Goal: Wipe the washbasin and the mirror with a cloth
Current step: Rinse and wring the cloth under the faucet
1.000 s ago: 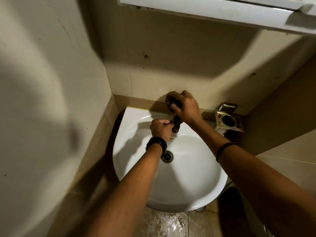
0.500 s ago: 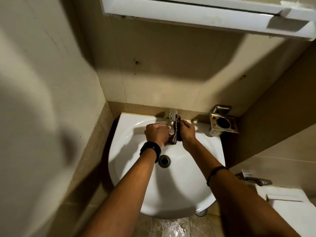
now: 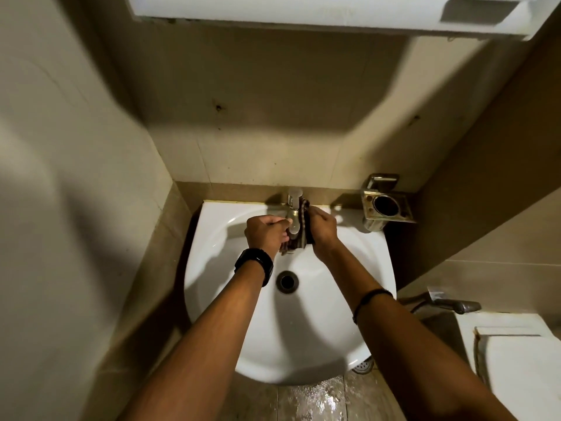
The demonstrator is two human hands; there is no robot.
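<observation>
Wet floor tiles (image 3: 315, 399) are glistening nearest, with a white toilet tank (image 3: 522, 360) sitting at the right. Two bare forearms are reaching over the white washbasin (image 3: 303, 344), partly covering its bowl on either side of the drain (image 3: 287, 281). The left hand (image 3: 265, 233), a black watch (image 3: 255, 265) on its wrist, is curling its fingers round the lower end of the dark striped cloth (image 3: 299, 238). The right hand (image 3: 324, 230) is gripping the other side. The cloth is hanging against the tap (image 3: 294, 214), its long axis running along the spout towards the back wall. A metal holder (image 3: 385, 206) is standing just right of the tap. Beige tiled walls are closing in the corner, under a white cabinet (image 3: 303, 10).
</observation>
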